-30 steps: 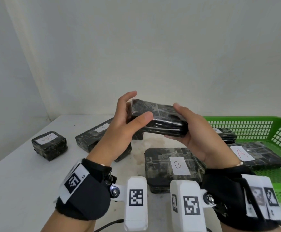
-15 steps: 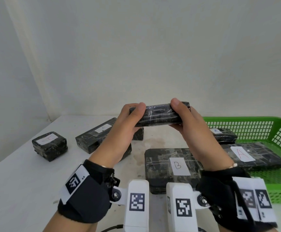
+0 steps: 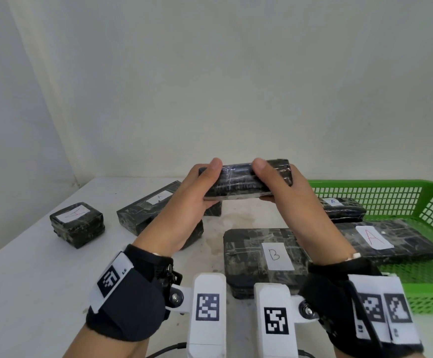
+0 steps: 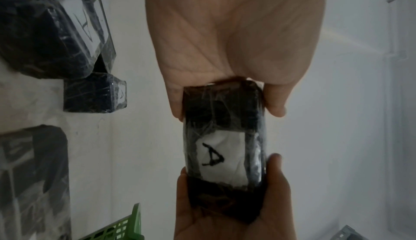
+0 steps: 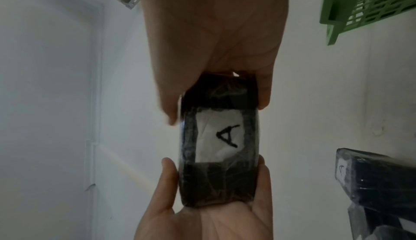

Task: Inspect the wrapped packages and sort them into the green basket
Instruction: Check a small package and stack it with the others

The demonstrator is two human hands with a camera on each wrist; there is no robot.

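While previously flat-side up, now turned edge-on: wrapped package [image 3: 245, 180] at frame centre, above table [image 3: 29, 267], "A" label facing away. Clamped at both ends by left hand [image 3: 184, 202] and right hand [image 3: 295, 202], thumbs on top. Green basket [image 3: 432, 202] at right edge, open room between.

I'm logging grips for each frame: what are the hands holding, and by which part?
Both hands hold one black plastic-wrapped package labelled A: the left hand grips its left end, the right hand its right end, above the table.
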